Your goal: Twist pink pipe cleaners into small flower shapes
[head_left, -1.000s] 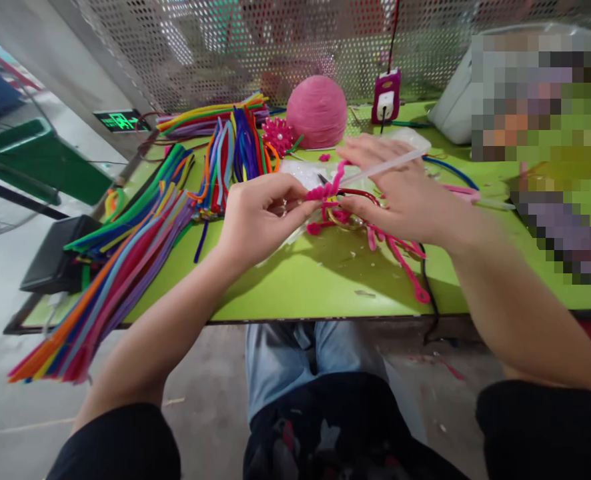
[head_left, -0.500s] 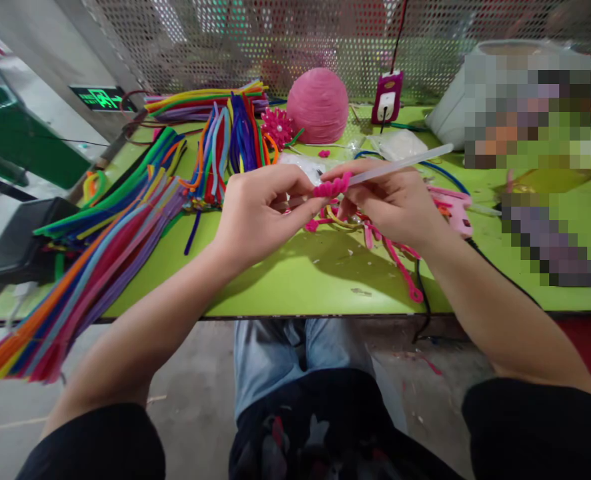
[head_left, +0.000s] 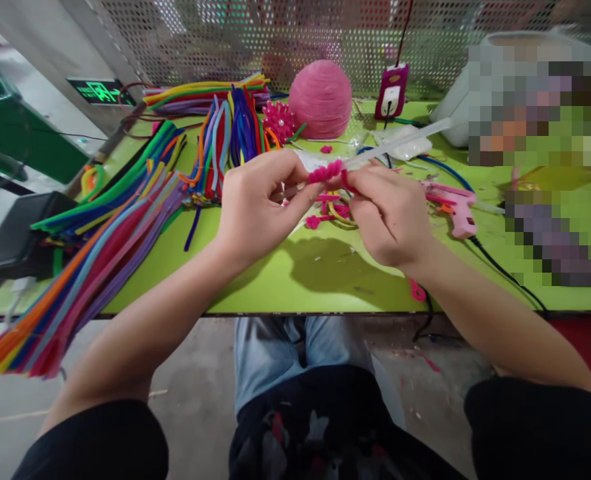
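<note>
A bright pink pipe cleaner (head_left: pixel 326 171) is coiled round a translucent white stick (head_left: pixel 400 143) that looks like a glue stick. My left hand (head_left: pixel 255 197) pinches the coil's left end and the stick between thumb and fingers. Just right of the coil, my right hand (head_left: pixel 393 210) is closed on the pipe cleaner's darker pink free part, fingertips near the stick. The stick slants up and away to the right behind my right hand. Beneath the hands lie pink pipe cleaner pieces (head_left: pixel 313 221) and a yellow ring-shaped loop, partly hidden.
Bundles of coloured pipe cleaners (head_left: pixel 110 247) cover the left side of the green table (head_left: pixel 255 287). A pink ball (head_left: pixel 320 100) and a pink flower (head_left: pixel 278 121) stand at the back. A pink glue gun (head_left: pixel 458 207) with a black cord lies right, near a white bucket (head_left: pixel 453 100).
My right hand has turned over, its back now facing up, and moved slightly down with the pipe cleaner's free part. My left hand keeps its pinch on the coil.
</note>
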`<state>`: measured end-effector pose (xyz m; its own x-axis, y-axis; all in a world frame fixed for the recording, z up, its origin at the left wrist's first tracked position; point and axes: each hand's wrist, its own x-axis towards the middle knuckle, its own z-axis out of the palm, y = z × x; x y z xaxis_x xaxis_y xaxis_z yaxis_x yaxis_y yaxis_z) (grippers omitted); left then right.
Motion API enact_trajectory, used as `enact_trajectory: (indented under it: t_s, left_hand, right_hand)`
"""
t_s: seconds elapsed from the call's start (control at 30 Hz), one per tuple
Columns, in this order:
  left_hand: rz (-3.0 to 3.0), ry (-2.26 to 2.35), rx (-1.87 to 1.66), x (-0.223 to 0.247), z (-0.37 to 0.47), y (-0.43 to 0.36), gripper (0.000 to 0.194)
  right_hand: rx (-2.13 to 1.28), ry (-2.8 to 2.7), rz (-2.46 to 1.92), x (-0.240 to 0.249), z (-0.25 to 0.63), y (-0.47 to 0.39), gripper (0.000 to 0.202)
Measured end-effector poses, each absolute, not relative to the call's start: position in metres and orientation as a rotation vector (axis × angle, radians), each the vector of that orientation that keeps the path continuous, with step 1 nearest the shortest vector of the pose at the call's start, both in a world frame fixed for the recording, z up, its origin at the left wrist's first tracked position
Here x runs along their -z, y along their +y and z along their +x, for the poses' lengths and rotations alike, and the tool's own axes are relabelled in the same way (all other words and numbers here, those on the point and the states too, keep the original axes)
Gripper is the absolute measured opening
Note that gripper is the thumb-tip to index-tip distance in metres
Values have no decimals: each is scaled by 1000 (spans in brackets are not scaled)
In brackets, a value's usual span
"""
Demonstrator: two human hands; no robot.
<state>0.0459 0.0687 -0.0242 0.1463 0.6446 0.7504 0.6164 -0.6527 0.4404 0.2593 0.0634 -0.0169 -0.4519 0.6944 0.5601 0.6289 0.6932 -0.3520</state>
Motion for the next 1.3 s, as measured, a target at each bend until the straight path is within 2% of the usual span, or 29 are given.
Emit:
enact_trajectory:
  t_s: [0.3, 0.57, 0.73, 0.9, 1.1, 1.3]
  left_hand:
    - [2519, 1516, -1495, 31, 51, 60, 23]
    - [2594, 1561, -1471, 29, 53, 59, 21]
    - [2658, 1570, -1462, 30, 52, 56, 20]
    - [2575, 1530, -1458, 33, 56, 57, 21]
    - [2053, 1153, -1449, 35, 59, 75, 41]
    - [1708, 938, -1299, 38, 60, 81, 33]
  right_hand:
    - [-134, -2166, -1114, 19, 249, 61, 40]
    - [-702, -1741, -1010, 21, 239, 59, 39]
    - [-848, -1621, -891, 23, 236, 62, 43]
    - [-755, -1649, -869, 19, 239, 61, 43]
    - [-400, -1901, -1024, 19, 247, 71, 31]
    - [-386, -2070, -951, 31, 249, 83, 42]
